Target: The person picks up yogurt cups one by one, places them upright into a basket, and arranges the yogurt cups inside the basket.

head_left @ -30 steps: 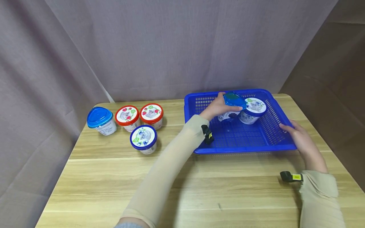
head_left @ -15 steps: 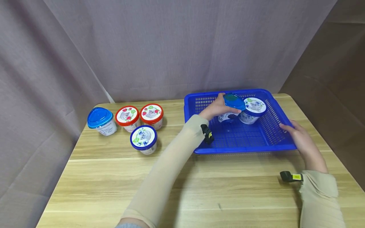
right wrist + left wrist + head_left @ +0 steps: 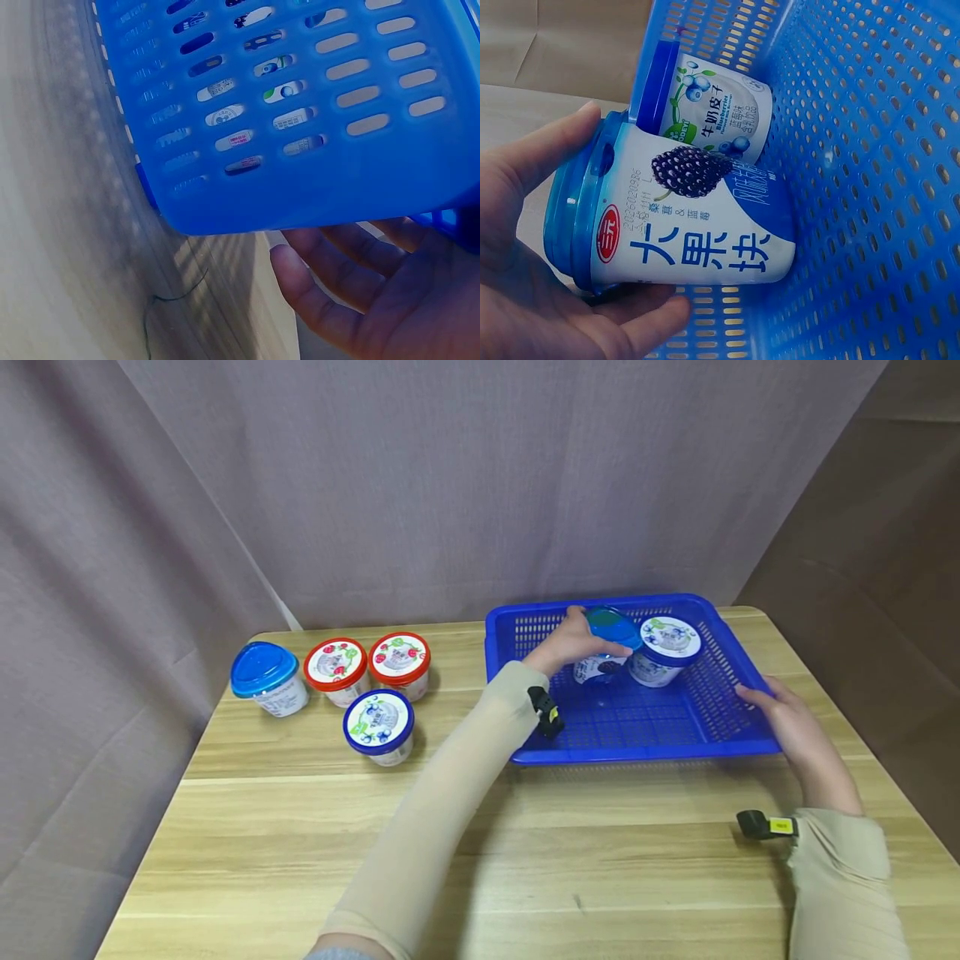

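Observation:
Inside the blue plastic basket [image 3: 645, 752], my left hand [image 3: 568, 645] grips a yogurt cup [image 3: 697, 210] by its blue-green lid. A blackberry picture shows on the cup's white side, and its base is at the basket's perforated floor in the left wrist view. Right beside it stands a dark-blue-lidded cup [image 3: 670, 637] with blueberries printed on it. At the basket's right side, my right hand [image 3: 801, 731] holds the rim, thumb over the top edge and the other fingers partly hidden behind it.
On the wooden table [image 3: 600, 860], to the left, stand a cup with a bright blue rounded-triangle lid [image 3: 262, 668], two red-lidded cups [image 3: 335, 663] and a dark-blue-lidded cup [image 3: 378, 722]. A grey curtain [image 3: 450, 485] hangs behind the table.
My left hand and the cup in it have shifted slightly left and down within the basket. The right hand and the basket stay in place.

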A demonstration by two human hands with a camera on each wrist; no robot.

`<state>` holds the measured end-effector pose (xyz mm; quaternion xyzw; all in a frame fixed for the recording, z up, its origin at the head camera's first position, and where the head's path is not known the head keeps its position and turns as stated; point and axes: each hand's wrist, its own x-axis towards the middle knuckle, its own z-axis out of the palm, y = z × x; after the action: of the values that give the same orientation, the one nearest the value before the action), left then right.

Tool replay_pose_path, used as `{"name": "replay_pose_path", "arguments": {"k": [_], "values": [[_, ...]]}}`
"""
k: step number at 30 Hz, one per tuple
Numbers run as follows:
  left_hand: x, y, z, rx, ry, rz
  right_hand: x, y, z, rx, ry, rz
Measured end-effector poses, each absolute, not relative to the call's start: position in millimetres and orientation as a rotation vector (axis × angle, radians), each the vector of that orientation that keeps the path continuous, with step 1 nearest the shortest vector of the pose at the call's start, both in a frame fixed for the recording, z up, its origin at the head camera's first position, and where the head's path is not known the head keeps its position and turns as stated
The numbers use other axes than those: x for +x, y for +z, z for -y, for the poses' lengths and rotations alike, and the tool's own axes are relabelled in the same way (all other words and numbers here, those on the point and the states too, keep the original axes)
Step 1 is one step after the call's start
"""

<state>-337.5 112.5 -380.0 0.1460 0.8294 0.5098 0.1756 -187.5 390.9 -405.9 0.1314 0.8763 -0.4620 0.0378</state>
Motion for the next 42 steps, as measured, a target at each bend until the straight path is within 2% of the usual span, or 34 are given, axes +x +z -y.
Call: {"name": "replay_pose_path", "arguments": {"k": [23, 42], "values": [[-337, -378, -113, 0.393, 1.311, -2.467, -186, -406, -390, 0.397, -1.416, -2.670], [-339, -360, -97, 0.404, 1.476, -2.429, -184, -396, -385, 0.403, -1.339, -2.726]]}}
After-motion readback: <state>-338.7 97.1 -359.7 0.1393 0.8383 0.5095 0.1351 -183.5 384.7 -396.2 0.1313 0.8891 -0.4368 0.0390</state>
